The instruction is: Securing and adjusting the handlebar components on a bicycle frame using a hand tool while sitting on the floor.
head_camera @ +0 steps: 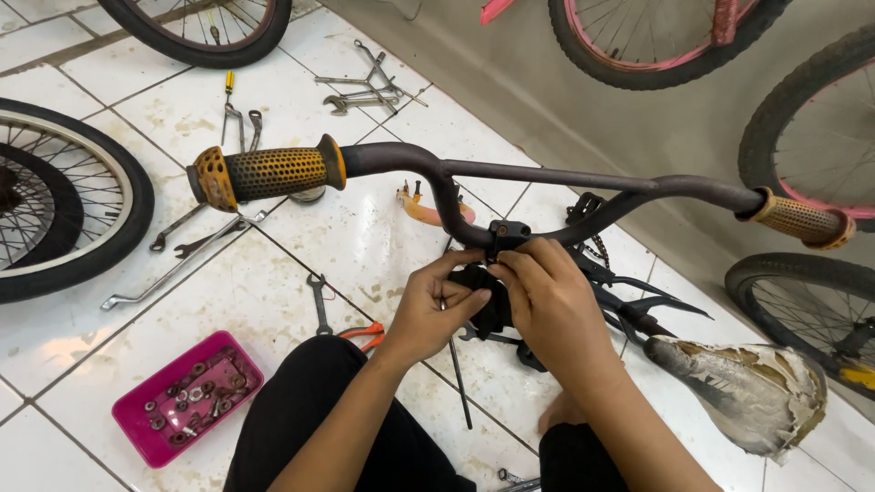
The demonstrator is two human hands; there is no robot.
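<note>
Both my forearms reach forward from my knees, wrists bent down. My left hand (428,314) and my right hand (547,305) meet under the handlebar (547,178), just below its stem clamp (507,234). Both are grasping a black part (488,305) between the fingers, above the tiled floor (273,273).

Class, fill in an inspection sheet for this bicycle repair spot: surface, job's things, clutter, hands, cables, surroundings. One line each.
Surface: white tiled floor, stained.
Job's things: dark handlebar with yellow-orange grips; black stem clamp at its middle.
Clutter: wrenches scattered on the tiles; pink tray of nuts and washers; orange-handled pliers; worn saddle.
Hands: left hand and right hand both close around a black part below the clamp.
Cables: nothing seen.
Surroundings: bicycle wheels lie and stand around; a grey wall behind.
</note>
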